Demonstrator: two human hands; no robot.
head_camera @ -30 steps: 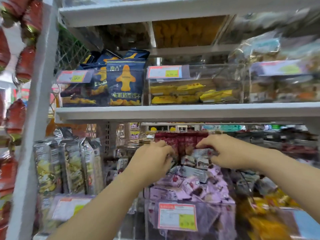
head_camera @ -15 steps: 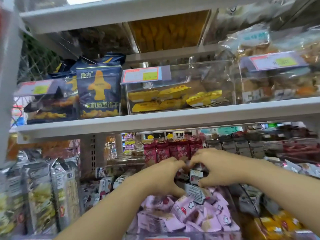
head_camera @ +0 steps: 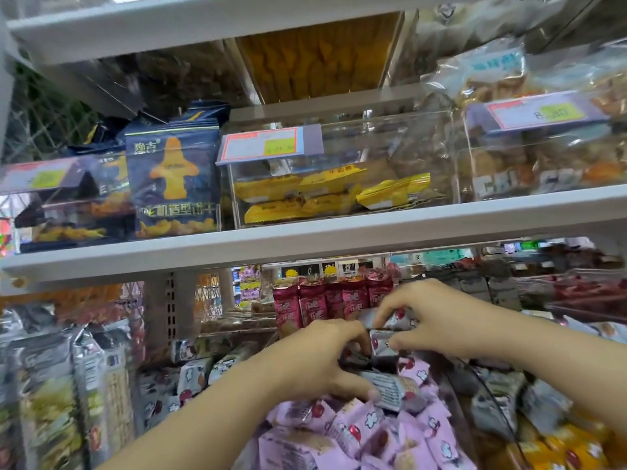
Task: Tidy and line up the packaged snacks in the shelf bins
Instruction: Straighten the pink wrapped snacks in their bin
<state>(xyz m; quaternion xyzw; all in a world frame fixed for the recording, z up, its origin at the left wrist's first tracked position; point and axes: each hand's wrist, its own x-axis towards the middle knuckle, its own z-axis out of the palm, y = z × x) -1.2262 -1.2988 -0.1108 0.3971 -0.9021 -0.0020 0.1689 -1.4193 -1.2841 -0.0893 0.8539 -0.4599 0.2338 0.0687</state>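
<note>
White shelf board (head_camera: 305, 239) across middle; upper shelf board (head_camera: 169, 25) above. Perforated grey upright (head_camera: 169, 313) below, left of centre. Wire mesh (head_camera: 37, 120) far left. Left price tag (head_camera: 40, 176), centre price tag (head_camera: 268, 146), right price tag (head_camera: 539, 111); print blurred.

Pink packets (head_camera: 366, 432), cherry-and-popcorn print, heaped loose and jumbled in lower-shelf bin. Dark red packets (head_camera: 334, 301) upright in row behind heap. Silvery packet (head_camera: 381, 346) pinched upright by right hand (head_camera: 437, 317); barcode-side packet (head_camera: 388, 390) gripped by left hand (head_camera: 315, 361).

Pink snack packets (head_camera: 366, 432), yellow wrappers (head_camera: 302, 189), navy bag (head_camera: 173, 184) with orange plane.
</note>
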